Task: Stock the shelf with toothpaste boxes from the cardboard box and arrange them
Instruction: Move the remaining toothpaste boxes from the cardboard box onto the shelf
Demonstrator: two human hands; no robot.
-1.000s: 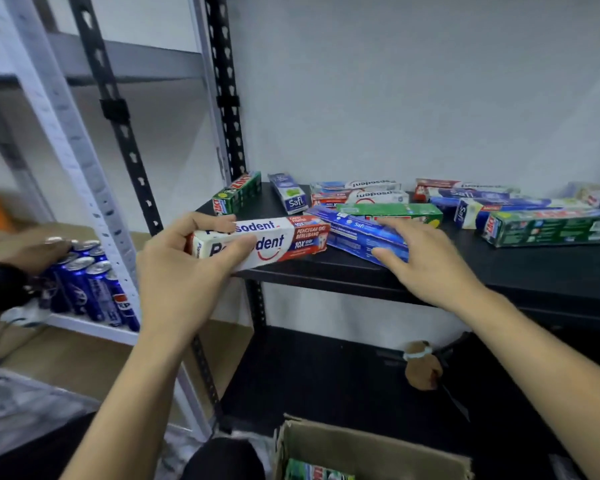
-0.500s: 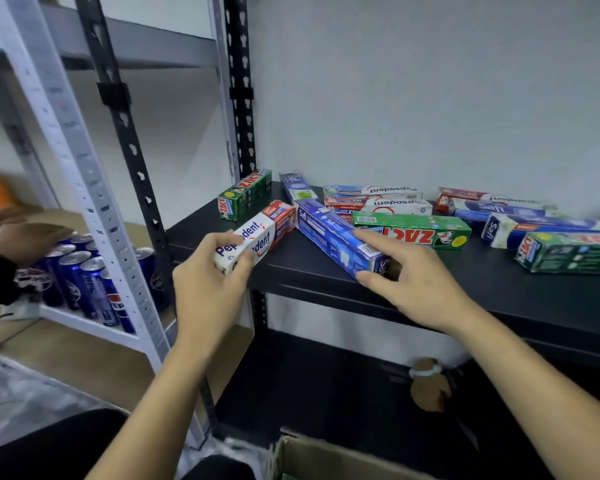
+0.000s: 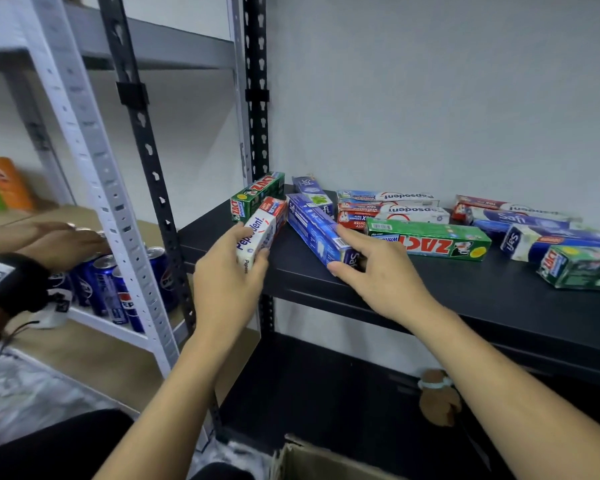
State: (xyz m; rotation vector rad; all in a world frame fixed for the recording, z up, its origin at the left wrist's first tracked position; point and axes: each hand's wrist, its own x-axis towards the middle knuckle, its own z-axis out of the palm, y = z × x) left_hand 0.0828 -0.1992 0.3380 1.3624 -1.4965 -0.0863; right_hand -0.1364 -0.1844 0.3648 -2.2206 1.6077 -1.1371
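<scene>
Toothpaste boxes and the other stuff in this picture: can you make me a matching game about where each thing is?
Things:
1. white Pepsodent box
2. blue Safi box
3. Pepsi cans
4. cardboard box

Places:
A. at the bottom of the view, below the black shelf
B. held by the left hand
C. on the white rack at the left
D. gripped at its near end by the right hand

Pairs: 1-B, 2-D, 3-C, 4-A
</scene>
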